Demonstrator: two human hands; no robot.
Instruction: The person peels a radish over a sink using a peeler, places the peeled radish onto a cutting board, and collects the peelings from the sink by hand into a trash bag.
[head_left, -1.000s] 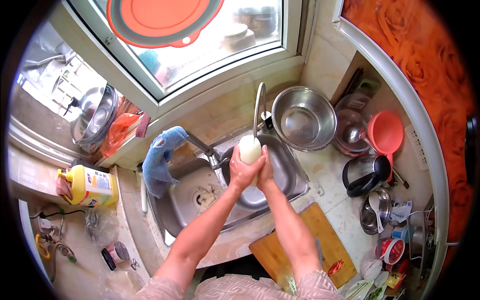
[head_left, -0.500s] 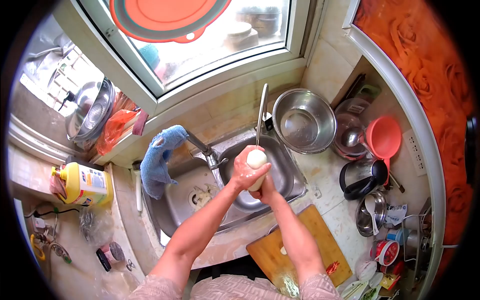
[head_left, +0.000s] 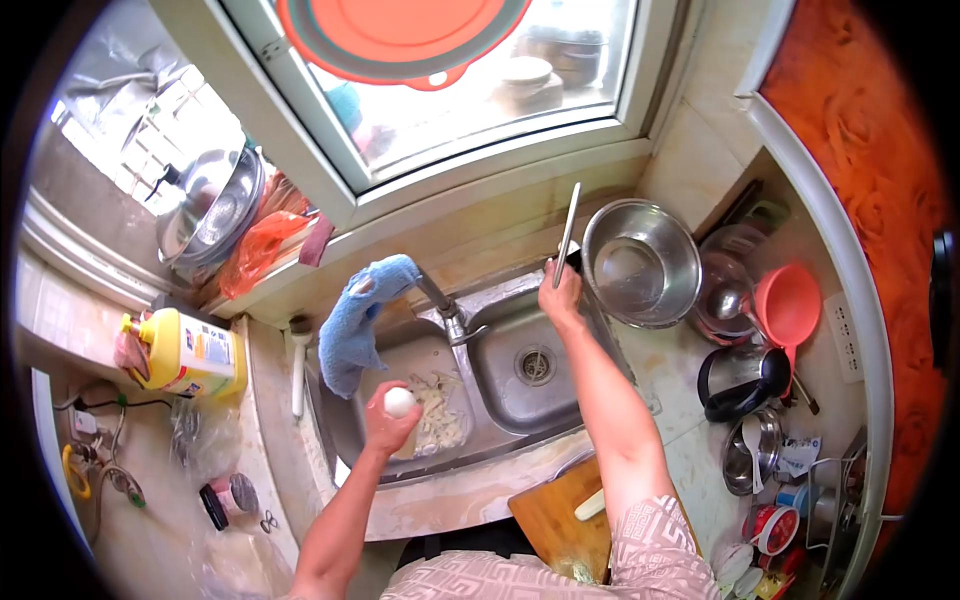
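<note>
My left hand (head_left: 386, 424) is wrapped round a peeled white vegetable (head_left: 400, 402), seemingly a white radish, above the left sink basin (head_left: 338, 440). Its rounded end shows; fingers hide most of the rest. Pale peelings (head_left: 436, 412) lie in that basin below. My right hand (head_left: 560, 292) reaches to the back of the sink, its fingers closed at the base of a thin metal faucet (head_left: 568, 232). The right basin (head_left: 500, 345) lies under my right forearm, with its drain (head_left: 535, 366) in sight. A blue cloth (head_left: 362, 320) hangs over the larger faucet (head_left: 440, 298).
A steel bowl (head_left: 645, 265) stands right of the thin faucet. Further right are a red ladle (head_left: 788, 305) and a kettle (head_left: 735, 382). The wooden cutting board (head_left: 545, 515) at the front edge bears a pale elongated thing (head_left: 590, 506). A yellow bottle (head_left: 190, 350) stands left.
Both hands were together on the white vegetable over the right basin. My left hand has carried it left, while my right hand has let go and moved back to the thin faucet.
</note>
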